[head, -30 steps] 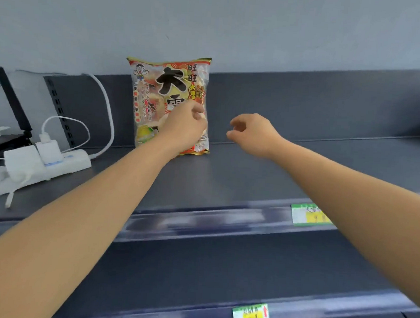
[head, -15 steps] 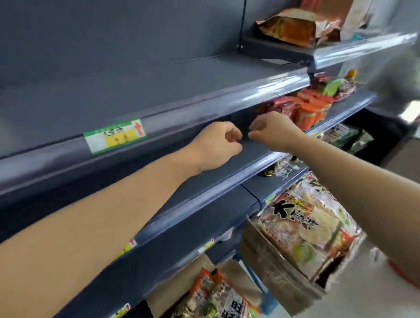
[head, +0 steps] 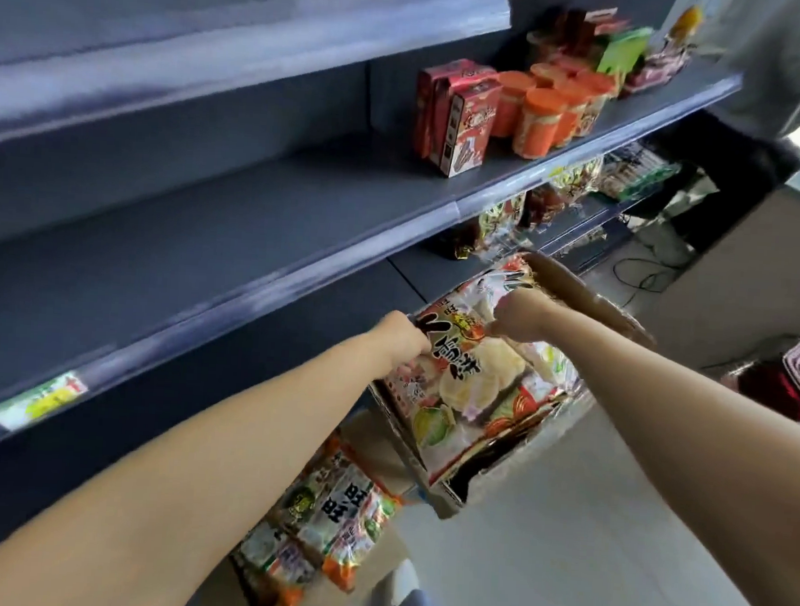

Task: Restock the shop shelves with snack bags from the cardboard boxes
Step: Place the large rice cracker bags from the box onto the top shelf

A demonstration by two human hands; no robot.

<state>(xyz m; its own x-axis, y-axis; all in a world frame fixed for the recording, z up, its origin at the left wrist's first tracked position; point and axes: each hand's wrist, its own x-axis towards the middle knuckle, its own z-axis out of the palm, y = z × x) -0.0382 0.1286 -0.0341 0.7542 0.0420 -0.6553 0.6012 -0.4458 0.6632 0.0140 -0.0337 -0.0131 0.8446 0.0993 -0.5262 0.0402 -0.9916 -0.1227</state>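
Left hand [head: 405,338] and right hand [head: 519,317] grip a rice-cracker bag [head: 472,387] in the centre cardboard box [head: 581,293] (more bags [head: 329,509] lie below); shelves [head: 158,250] at left mostly unfilled.

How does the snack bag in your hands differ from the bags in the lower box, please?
Left hand and right hand grip the top snack bag; the lower bags lie untouched. The top snack bag sits higher; the lower bags sit near the floor. Both share colourful printing.
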